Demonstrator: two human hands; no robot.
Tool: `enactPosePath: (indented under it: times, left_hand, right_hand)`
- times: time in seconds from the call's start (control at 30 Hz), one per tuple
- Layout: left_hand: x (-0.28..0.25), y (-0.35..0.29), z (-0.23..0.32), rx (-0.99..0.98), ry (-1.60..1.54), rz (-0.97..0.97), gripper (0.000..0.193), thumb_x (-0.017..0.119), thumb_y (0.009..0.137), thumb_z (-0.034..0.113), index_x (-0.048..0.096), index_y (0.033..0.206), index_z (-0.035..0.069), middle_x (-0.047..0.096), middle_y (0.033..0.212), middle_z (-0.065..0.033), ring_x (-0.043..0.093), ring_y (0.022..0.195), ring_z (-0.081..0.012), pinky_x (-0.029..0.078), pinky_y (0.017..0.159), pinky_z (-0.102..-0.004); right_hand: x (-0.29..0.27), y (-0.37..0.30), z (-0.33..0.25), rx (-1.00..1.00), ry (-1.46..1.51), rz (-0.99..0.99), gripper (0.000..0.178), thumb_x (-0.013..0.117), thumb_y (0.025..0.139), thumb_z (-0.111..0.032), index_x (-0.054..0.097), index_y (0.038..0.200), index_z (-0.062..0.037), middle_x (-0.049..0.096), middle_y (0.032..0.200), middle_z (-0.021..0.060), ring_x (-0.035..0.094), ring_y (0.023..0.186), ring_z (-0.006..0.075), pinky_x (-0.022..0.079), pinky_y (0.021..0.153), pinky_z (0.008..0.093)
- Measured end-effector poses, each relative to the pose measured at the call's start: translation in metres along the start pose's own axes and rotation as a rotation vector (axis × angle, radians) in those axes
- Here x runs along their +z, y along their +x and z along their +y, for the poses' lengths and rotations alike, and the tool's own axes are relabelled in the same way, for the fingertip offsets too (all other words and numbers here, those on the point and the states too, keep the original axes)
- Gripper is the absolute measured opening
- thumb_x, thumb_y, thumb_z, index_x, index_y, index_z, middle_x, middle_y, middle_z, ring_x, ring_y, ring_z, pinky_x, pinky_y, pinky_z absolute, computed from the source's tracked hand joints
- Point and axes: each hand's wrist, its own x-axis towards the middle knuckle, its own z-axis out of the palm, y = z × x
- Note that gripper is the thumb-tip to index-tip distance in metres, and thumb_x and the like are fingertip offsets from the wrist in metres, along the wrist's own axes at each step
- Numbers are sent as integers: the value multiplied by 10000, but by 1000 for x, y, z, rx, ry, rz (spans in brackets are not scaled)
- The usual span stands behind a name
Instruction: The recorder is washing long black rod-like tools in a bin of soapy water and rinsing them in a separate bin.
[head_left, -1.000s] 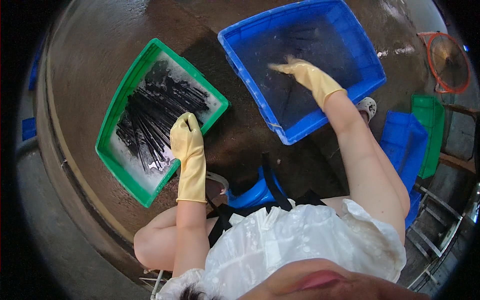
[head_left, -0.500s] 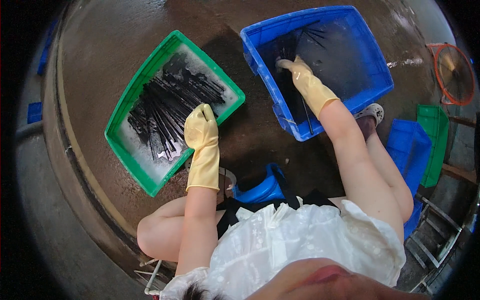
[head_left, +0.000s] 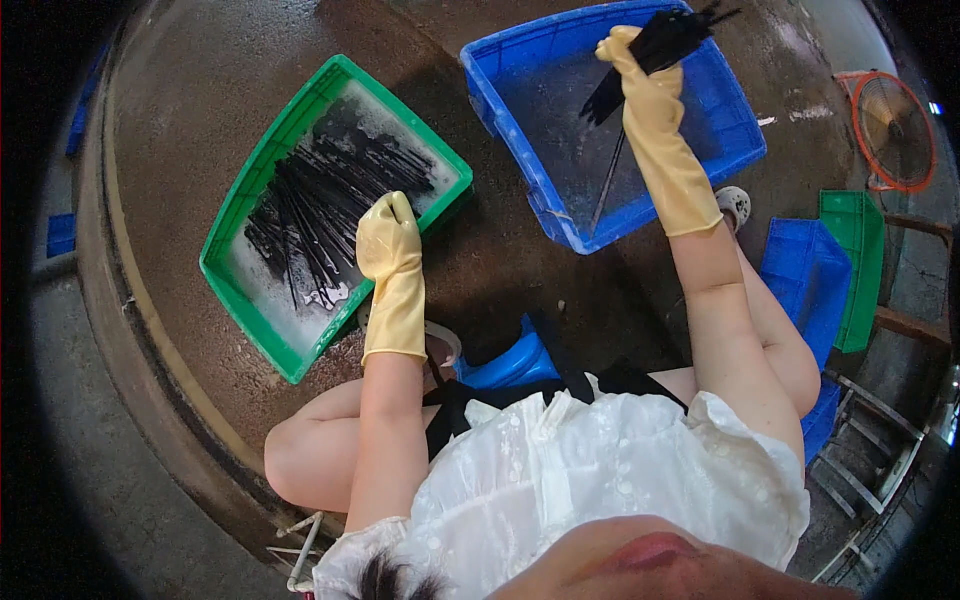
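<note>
My right hand (head_left: 652, 95), in a pale yellow rubber glove, is closed round a bundle of thin black rods (head_left: 670, 42). It holds them tilted above the blue tub (head_left: 738, 150), whose bottom holds murky liquid. One long dark rod (head_left: 608, 185) slants down to the tub's near corner. At the near right side of the green tub (head_left: 245, 324) is my left hand (head_left: 388, 242), gloved alike, its fingers curled. Whether anything is inside them is hidden. Many wet black rods (head_left: 320, 210) lie in that tub, fanned out over whitish foam.
A blue plastic object (head_left: 510, 362) stands between my legs. To the right are a blue crate (head_left: 800, 275), a green crate (head_left: 855, 270), a metal frame (head_left: 865, 450) and a round fan with an orange rim (head_left: 893, 130). The floor (head_left: 180, 180) is wet.
My right hand has risen from inside the blue tub, lifting the bundle of black rods. My left hand stays beside the green tub. The whole view has shifted slightly.
</note>
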Motion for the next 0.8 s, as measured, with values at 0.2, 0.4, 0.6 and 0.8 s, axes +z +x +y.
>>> enactPosePath:
  times: [0.2,0.4,0.6,0.8]
  left_hand:
    - [2,0,-1,-16,-5,-22,368,519,976,356,777,955,94,733,918,-181,704,865,-381,547,765,-455]
    - [0,-2,-14,-14,1,-5,385,499,975,366,771,932,98,726,901,-183,698,863,-389,543,753,-468]
    - [5,2,3,30,3,-11,381,500,968,348,734,857,69,713,878,-188,686,847,-393,532,737,-483]
    - [-3,-3,-5,10,-36,-38,316,558,964,347,727,940,81,722,927,-181,684,875,-395,532,757,-485]
  right_hand:
    - [-3,19,-29,-281,-240,110,83,728,909,16,702,983,-7,737,898,95,711,803,165,577,782,299]
    - [25,-31,-42,-40,-295,28,28,711,905,-12,720,884,-29,718,849,7,672,790,104,521,740,261]
    - [1,-73,5,367,-227,65,126,798,893,-184,756,931,-72,716,851,10,631,772,89,488,733,252]
    - [-1,-27,-38,126,-235,201,92,764,881,-161,727,906,-81,718,817,47,666,790,156,506,861,344]
